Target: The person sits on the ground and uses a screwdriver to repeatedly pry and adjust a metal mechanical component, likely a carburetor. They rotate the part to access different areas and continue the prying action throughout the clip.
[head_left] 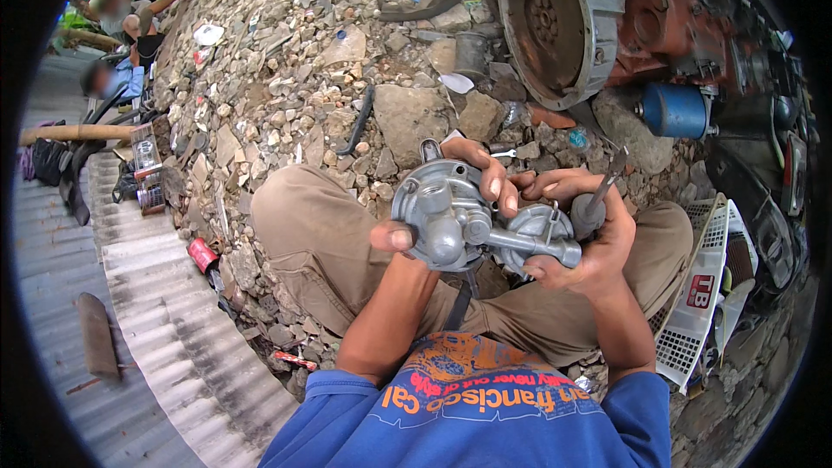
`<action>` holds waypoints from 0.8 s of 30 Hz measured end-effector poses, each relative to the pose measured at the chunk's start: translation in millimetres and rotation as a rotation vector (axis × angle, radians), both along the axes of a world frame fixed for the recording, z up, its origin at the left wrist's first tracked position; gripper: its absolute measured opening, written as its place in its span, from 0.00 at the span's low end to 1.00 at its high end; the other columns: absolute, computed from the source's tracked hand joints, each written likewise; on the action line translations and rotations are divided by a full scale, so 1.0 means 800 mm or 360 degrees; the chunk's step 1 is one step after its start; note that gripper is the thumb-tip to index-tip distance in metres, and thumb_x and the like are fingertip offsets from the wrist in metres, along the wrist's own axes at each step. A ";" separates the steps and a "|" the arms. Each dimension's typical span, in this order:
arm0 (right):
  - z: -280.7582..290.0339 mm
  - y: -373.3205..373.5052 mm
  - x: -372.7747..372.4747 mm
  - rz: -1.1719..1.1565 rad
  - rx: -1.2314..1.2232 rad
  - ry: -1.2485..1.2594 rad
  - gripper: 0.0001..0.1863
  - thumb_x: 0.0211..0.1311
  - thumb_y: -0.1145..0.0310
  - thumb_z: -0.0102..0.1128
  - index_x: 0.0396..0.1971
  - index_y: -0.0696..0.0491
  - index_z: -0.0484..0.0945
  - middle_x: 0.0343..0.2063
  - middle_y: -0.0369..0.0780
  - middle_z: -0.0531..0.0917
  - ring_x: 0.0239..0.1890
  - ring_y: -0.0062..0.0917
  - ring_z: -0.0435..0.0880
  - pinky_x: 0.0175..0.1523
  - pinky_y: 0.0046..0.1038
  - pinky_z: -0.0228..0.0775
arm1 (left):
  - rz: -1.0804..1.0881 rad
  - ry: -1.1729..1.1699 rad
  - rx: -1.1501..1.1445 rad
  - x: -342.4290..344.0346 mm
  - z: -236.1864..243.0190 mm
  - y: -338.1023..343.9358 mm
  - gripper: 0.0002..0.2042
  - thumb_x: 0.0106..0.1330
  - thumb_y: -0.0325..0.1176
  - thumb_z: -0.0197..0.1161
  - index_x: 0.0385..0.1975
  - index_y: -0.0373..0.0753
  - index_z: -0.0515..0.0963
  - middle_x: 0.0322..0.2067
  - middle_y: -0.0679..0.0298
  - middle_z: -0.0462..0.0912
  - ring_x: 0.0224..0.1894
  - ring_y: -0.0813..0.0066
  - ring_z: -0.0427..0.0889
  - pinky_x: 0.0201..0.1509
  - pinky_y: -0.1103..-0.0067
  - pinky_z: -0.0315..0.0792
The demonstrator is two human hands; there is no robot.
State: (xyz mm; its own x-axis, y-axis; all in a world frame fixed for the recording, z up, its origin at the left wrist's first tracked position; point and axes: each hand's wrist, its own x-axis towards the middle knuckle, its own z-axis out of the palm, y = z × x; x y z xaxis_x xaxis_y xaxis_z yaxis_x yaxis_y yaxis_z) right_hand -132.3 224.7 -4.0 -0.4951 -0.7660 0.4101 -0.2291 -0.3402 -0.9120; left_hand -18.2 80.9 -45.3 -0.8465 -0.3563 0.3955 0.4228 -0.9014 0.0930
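I hold a grey cast metal housing above my lap, with a big rounded end on the left and a pipe-like neck running to a smaller round end on the right. My left hand grips the big end, thumb at its left side and fingers over its far edge. Wrapped around the smaller end is my right hand, fingertips close to the left ones. A dark, narrow-shafted tool, apparently a screwdriver, is tucked in the right hand and points up and away. The palms are partly hidden.
Rubble ground surrounds my crossed legs. An engine with a round bell housing and a blue filter stands at the far right. A white plastic basket is by my right knee. Corrugated sheets lie left; people sit far left.
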 end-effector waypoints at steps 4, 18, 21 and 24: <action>0.006 -0.002 0.004 -0.0090 0.0124 -0.0155 0.36 0.38 0.62 0.85 0.45 0.62 0.73 0.41 0.46 0.83 0.46 0.32 0.84 0.56 0.33 0.75 | -0.0023 -0.0029 0.0143 -0.002 0.005 0.006 0.46 0.36 0.49 0.73 0.59 0.34 0.66 0.45 0.55 0.73 0.50 0.53 0.77 0.57 0.59 0.74; 0.157 0.031 -0.027 -0.0132 0.1016 0.1324 0.27 0.49 0.79 0.68 0.54 0.62 0.77 0.39 0.47 0.80 0.34 0.39 0.79 0.42 0.33 0.72 | 0.0147 -0.1003 -0.0474 -0.004 0.000 -0.011 0.42 0.38 0.45 0.68 0.57 0.28 0.68 0.47 0.49 0.77 0.48 0.53 0.82 0.55 0.61 0.78; 0.172 0.033 -0.031 -0.0057 0.0992 0.1468 0.27 0.47 0.78 0.69 0.52 0.61 0.79 0.36 0.45 0.82 0.32 0.38 0.78 0.39 0.36 0.71 | 0.0203 -0.1093 -0.0649 -0.001 0.012 -0.012 0.43 0.38 0.45 0.70 0.56 0.25 0.67 0.46 0.48 0.79 0.46 0.56 0.84 0.55 0.65 0.79; 0.179 0.031 -0.035 -0.0012 0.0987 0.1496 0.26 0.47 0.78 0.70 0.51 0.61 0.80 0.36 0.45 0.82 0.33 0.38 0.78 0.39 0.35 0.71 | 0.0257 -0.1109 -0.0826 0.000 0.011 -0.015 0.43 0.38 0.46 0.71 0.56 0.25 0.68 0.46 0.49 0.80 0.47 0.58 0.83 0.55 0.66 0.78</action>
